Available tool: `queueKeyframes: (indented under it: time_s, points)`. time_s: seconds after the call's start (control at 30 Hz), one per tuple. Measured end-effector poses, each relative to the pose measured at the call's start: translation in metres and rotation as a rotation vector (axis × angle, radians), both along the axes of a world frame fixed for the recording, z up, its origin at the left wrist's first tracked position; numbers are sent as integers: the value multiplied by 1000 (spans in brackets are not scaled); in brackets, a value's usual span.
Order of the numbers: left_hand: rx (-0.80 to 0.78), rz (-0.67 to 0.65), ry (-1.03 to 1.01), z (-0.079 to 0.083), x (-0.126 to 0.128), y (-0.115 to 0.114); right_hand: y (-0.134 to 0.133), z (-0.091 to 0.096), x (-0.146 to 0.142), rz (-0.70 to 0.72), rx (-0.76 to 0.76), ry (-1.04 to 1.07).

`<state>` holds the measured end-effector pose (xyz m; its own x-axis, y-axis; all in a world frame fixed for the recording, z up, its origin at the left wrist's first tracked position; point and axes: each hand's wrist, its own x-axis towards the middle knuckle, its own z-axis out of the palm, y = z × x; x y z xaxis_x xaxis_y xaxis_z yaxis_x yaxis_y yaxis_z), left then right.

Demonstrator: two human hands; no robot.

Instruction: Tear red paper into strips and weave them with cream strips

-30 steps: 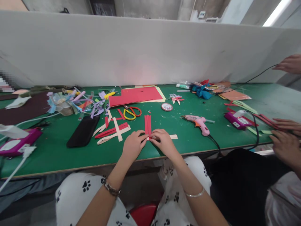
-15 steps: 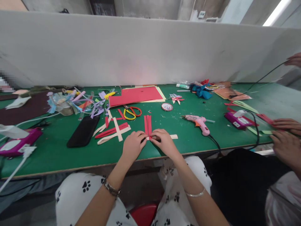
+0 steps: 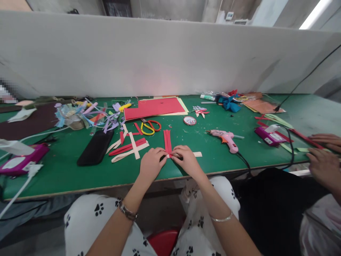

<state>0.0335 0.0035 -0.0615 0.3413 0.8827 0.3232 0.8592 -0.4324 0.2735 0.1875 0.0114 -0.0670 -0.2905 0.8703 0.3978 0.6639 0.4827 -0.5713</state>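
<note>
Near the table's front edge, a red paper strip [image 3: 167, 140] stands out away from me, its two lengths lying close side by side. My left hand [image 3: 152, 163] pinches its near end from the left, while my right hand [image 3: 187, 160] pinches it from the right. A cream paper strip [image 3: 198, 154] runs crosswise beneath, its end showing past my right fingers. The fingertips hide where the strips cross. To the left lie crossed red and cream strips [image 3: 130, 147]. Beyond my left hand rest scissors [image 3: 149, 127] with yellow and red handles.
A pink glue gun [image 3: 225, 138] lies to the right, a black phone [image 3: 95, 147] to the left. Red paper sheets [image 3: 157, 107] and a round tin [image 3: 189, 121] are farther back. Purple power strips [image 3: 269, 136] and cables flank the area. A co-worker's hands [image 3: 323, 160] work at right.
The two lengths of the red strip have come closer together between my fingers. At the upper right, a co-worker's hand on the black cable has gone out of view.
</note>
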Motion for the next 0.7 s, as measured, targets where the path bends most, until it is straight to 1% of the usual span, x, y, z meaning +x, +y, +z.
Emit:
queueKeyframes:
  time_s: [0.3, 0.43, 0.5, 0.6, 0.7]
  points:
    - [-13, 2, -44, -2, -1, 1, -1, 0, -1, -2, -7, 5]
    - [74, -4, -30, 0, 0, 2, 0, 1, 0, -8, -6, 3]
    - [109, -66, 21, 2, 1, 2, 1, 0, 0, -12, -1, -2]
    - [110, -212, 155, 3, 1, 2, 2, -2, 0, -13, 11, -14]
    - [127, -286, 292, 4, 0, 0, 1, -4, 0, -15, 17, -13]
